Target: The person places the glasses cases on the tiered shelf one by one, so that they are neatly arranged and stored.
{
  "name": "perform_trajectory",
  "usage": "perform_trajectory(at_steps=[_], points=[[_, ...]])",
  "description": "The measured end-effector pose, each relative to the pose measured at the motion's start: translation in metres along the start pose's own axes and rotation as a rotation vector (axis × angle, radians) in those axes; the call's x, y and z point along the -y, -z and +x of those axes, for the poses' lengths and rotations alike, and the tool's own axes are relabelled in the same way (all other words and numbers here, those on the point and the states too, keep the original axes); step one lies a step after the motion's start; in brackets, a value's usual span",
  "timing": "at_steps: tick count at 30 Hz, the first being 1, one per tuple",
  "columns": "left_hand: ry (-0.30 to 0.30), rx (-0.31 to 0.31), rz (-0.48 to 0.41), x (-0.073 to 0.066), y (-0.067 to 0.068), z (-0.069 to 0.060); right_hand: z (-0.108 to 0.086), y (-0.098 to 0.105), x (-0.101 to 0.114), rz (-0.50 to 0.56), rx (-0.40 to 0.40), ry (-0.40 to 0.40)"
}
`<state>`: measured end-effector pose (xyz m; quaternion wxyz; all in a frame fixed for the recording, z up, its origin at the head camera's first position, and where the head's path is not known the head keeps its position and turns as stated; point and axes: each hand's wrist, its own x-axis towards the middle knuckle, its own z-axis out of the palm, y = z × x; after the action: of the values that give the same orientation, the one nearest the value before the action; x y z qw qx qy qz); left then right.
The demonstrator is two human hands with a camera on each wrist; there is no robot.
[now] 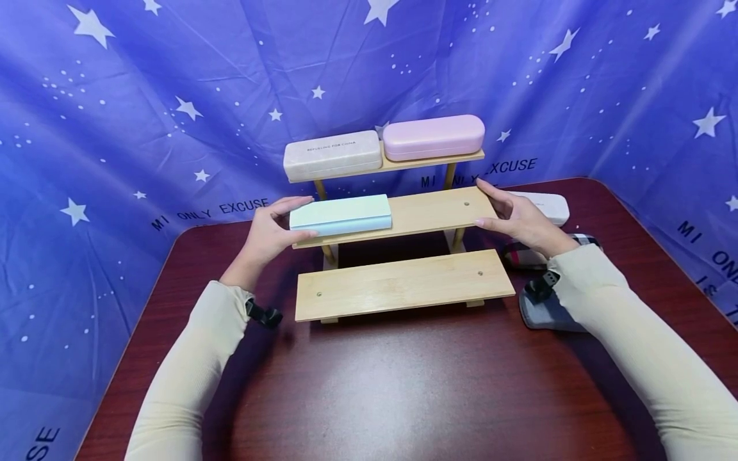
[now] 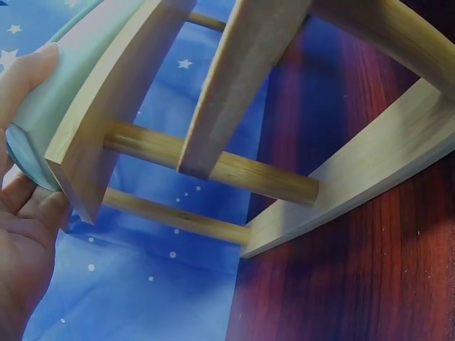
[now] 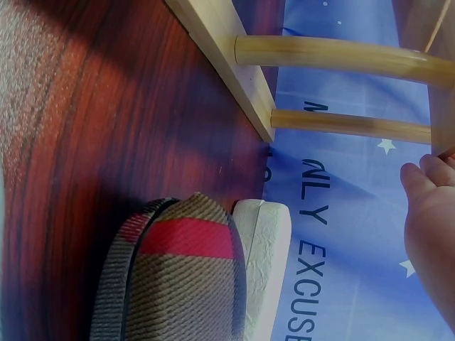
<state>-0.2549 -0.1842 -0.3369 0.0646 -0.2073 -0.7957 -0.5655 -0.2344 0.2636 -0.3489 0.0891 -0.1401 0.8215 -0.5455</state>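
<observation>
A three-tier wooden shelf rack (image 1: 403, 285) stands on the table. On the left half of its middle tier lies a mint-green glasses case (image 1: 341, 214). My left hand (image 1: 268, 230) holds the case's left end, thumb at the front and fingers towards the back; the left wrist view shows this hand (image 2: 28, 234) against the case (image 2: 71, 67) and the tier's end. At the other end of that tier, my right hand (image 1: 516, 218) grips the board, thumb at its front edge and fingers at the back. The right wrist view shows only part of this hand (image 3: 434, 227).
A cream case (image 1: 334, 155) with lettering and a pink case (image 1: 434, 137) sit on the top tier. Right of the rack lie a white case (image 1: 544, 206), a plaid case (image 3: 185, 270) and a grey case (image 1: 548, 314), the latter two partly behind my right arm. Starry blue cloth (image 1: 230, 83) hangs behind.
</observation>
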Motion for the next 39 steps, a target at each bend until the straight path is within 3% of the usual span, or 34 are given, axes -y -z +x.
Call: perform_trajectory(at_steps=[25, 28, 35, 39], points=[[0.001, 0.033, 0.007, 0.011, 0.0, 0.003, 0.001, 0.0, -0.002, 0.023, 0.003, -0.002], [0.001, 0.041, 0.017, 0.009, 0.001, 0.003, 0.002, 0.001, -0.002, 0.01, 0.001, -0.003], [-0.005, 0.076, 0.042, -0.016, 0.0, -0.003, 0.002, 0.001, -0.001, 0.01, 0.002, -0.008], [0.024, 0.098, 0.021, -0.018, 0.001, -0.004, 0.001, 0.0, -0.001, 0.01, -0.004, -0.006]])
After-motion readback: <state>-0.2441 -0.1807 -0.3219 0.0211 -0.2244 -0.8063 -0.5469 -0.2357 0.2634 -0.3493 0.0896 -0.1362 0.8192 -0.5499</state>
